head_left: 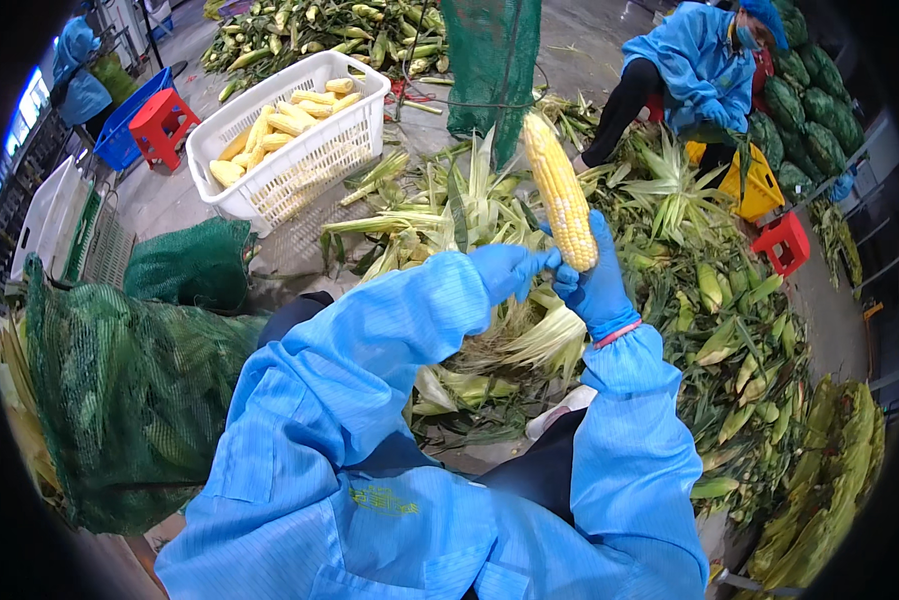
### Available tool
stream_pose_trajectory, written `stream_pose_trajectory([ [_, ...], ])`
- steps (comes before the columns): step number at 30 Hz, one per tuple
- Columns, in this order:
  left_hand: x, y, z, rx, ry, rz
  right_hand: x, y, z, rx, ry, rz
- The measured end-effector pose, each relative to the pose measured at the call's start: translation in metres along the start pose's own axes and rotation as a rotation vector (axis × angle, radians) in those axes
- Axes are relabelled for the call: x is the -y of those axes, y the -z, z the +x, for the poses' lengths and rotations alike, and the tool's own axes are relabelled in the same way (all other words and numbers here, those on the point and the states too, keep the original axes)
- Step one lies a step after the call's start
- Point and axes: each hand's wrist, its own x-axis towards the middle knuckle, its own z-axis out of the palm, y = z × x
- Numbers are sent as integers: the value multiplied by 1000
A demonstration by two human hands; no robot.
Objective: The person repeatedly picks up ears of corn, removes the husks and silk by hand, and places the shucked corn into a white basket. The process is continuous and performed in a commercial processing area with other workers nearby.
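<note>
My right hand (598, 289), in a blue glove, grips the lower end of a husked ear of corn (558, 187), which stands nearly upright and leans a little left. My left hand (505, 270), gloved too and slightly blurred, is beside the base of the ear, its fingers close to those of my right hand; whether it pinches anything cannot be told. Pale stripped husks (547, 341) lie on the floor beneath both hands. A white plastic crate (310, 176) to the upper left holds several husked ears (292, 124).
Green mesh sacks (141, 390) of corn lie at my left, and a green mesh (492, 67) hangs ahead. Unhusked corn and leaves (734, 360) cover the right side. A co-worker (693, 67) sits at upper right by a yellow crate (753, 184). Red stools (162, 127) stand farther off.
</note>
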Motion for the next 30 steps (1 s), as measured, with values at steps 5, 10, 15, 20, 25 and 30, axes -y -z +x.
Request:
stream_pose_trajectory([
  [5,35,17,22,-619,13,-487,-3,5,-14,-93,-100,-97],
  [10,42,23,38,-596,166,-588,-25,-14,-27,-184,-1,-480],
  [15,39,27,14,-406,220,-409,-40,-17,-29,-218,10,-412],
  [20,14,40,-12,-471,-4,-538,-61,-1,-30,-308,-251,-90],
  [25,5,82,-38,-1023,-79,-1192,-106,26,1,-387,-546,-242],
  [30,45,129,-52,-1311,-221,-1458,-89,-99,125,6,-300,-525],
])
